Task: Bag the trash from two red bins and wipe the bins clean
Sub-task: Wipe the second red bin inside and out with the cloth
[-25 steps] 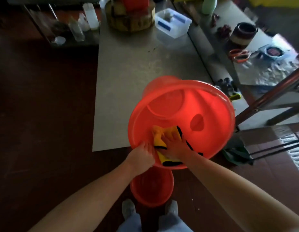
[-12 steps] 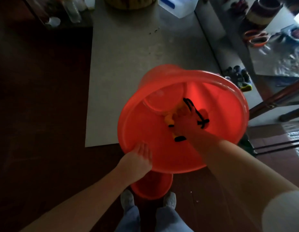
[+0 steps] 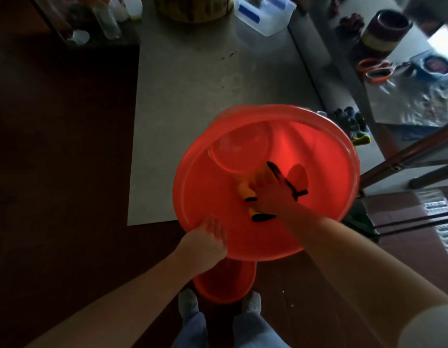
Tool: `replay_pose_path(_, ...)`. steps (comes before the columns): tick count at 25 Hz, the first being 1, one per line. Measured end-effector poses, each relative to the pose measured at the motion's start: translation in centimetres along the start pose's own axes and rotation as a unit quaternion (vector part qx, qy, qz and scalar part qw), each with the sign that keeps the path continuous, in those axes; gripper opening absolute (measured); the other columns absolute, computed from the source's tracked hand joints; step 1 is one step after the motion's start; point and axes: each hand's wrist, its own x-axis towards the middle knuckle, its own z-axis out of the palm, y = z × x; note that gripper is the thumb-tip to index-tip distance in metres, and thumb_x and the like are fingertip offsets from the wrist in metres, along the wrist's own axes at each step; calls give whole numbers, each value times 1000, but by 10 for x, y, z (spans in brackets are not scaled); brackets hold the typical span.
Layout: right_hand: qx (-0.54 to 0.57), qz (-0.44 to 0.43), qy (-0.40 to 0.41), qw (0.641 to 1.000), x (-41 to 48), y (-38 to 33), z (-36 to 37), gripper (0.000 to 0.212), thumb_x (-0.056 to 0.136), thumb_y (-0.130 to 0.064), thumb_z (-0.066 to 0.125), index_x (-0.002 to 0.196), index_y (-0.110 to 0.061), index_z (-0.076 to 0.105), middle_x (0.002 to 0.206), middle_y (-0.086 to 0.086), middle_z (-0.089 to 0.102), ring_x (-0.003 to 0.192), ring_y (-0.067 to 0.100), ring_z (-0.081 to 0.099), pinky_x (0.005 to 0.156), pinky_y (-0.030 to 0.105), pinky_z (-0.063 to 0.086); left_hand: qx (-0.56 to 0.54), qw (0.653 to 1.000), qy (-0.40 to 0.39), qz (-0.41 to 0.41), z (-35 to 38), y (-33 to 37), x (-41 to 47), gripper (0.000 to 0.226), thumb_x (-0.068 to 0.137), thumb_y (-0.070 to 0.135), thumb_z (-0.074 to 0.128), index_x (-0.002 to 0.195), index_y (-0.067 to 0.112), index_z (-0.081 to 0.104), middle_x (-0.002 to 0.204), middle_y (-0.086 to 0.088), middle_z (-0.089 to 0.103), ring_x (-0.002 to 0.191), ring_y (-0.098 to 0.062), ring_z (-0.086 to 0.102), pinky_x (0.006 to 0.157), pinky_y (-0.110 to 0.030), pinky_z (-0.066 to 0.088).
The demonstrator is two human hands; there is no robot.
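From the head view: the big red bin (image 3: 325,202) is tipped up with its mouth toward the person, held off the floor in front of the grey surface (image 3: 205,84). That tilt looks deliberate, as it opens the inside wall and base to an arm's reach.

The left hand (image 3: 205,241) is at the near rim, fingers (image 3: 219,228) hooked over the edge and clamped on it. My read is that it's the anchor, bracing the bin against the push of the wipe.

The right hand (image 3: 273,194) is deep inside, bearing down on the yellow cloth (image 3: 244,190), black-trimmed and bunched against the wall just beside the round base. The hand is blurred, so I can't tell whether those fingers lie flat or curl into the cloth.

The second red bin (image 3: 225,285) stands upright on the floor right by the feet, just below the held one, apparently parked within easy reach.
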Motion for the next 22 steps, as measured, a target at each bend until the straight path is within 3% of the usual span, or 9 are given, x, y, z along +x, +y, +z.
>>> replay_pose_path(1, 32, -83, 25, 996, -10, 12, -3, 62, 90, -62, 36, 128, -17, 55, 116, 26, 48, 73, 43, 61, 65, 84, 33, 7, 1000, -7, 1, -1, 0, 0, 59, 71, 56, 79, 100, 5, 78, 101, -19, 75, 94, -30, 74, 87, -41, 59)
replay_pose_path(2, 58, -71, 92, 992, -13, 21, -3, 62, 83, -58, 50, 119, -10, 62, 113, 11, 55, 66, 32, 57, 52, 82, 29, 9, 1000, -14, 2, -2, 0, 0, 56, 69, 55, 80, 96, 6, 79, 99, -19, 76, 92, -30, 74, 87, -41, 59)
replay_pose_path(4, -136, 27, 165, 976, -21, 12, -2, 71, 81, -49, 68, 138, -8, 57, 149, 3, 47, 121, 42, 52, 92, 85, 20, 10, 1000, -13, 10, -4, 2, 2, 38, 69, 45, 81, 86, 11, 81, 92, -16, 76, 88, -30, 74, 86, -42, 59)
replay_pose_path(6, -225, 55, 155, 960, -20, 1, 30, 78, 94, -58, 53, 159, -22, 27, 167, 11, 18, 154, 36, 10, 119, 64, -3, 15, 1000, -7, 23, -3, 3, 5, 23, 73, 37, 76, 80, 15, 80, 86, -11, 76, 83, -29, 73, 85, -41, 58)
replay_pose_path(10, -82, 10, 74, 994, -31, -34, 63, 77, 99, -65, 36, 161, -36, 2, 170, -5, -3, 156, 21, -7, 124, 51, 1, 14, 1000, -4, 28, -1, 1, 5, 29, 68, 45, 75, 78, 18, 79, 81, -5, 75, 76, -24, 70, 79, -35, 57)
replay_pose_path(12, -173, 15, 69, 982, -44, -21, 54, 77, 99, -66, 36, 162, -35, 4, 170, -4, 0, 156, 23, -5, 124, 52, 1, 15, 999, -6, 32, 0, -4, 3, 36, 65, 50, 76, 80, 18, 80, 81, -5, 75, 77, -24, 70, 79, -34, 57)
replay_pose_path(15, -402, 48, 105, 908, -62, 9, 20, 78, 95, -64, 40, 160, -33, 11, 168, -1, 13, 156, 29, -1, 121, 57, -10, 46, 998, -20, 32, -7, -8, -3, 31, 67, 46, 76, 77, 17, 80, 79, -6, 75, 75, -25, 70, 80, -36, 57)
replay_pose_path(17, -424, 109, 112, 892, -73, 17, 6, 79, 93, -64, 41, 160, -36, 8, 168, -3, 11, 156, 27, -3, 121, 57, -11, 72, 995, -31, 57, -11, -5, -1, 21, 75, 35, 70, 81, 17, 79, 81, -5, 74, 76, -25, 70, 82, -37, 56)
replay_pose_path(22, -247, 128, 76, 958, -77, -22, 49, 75, 98, -66, 31, 162, -34, 8, 170, -2, 4, 156, 23, -3, 122, 53, -6, 61, 995, -24, 72, -29, -3, 7, 12, 73, 33, 71, 69, 23, 75, 69, 4, 71, 67, -19, 66, 77, -34, 54)
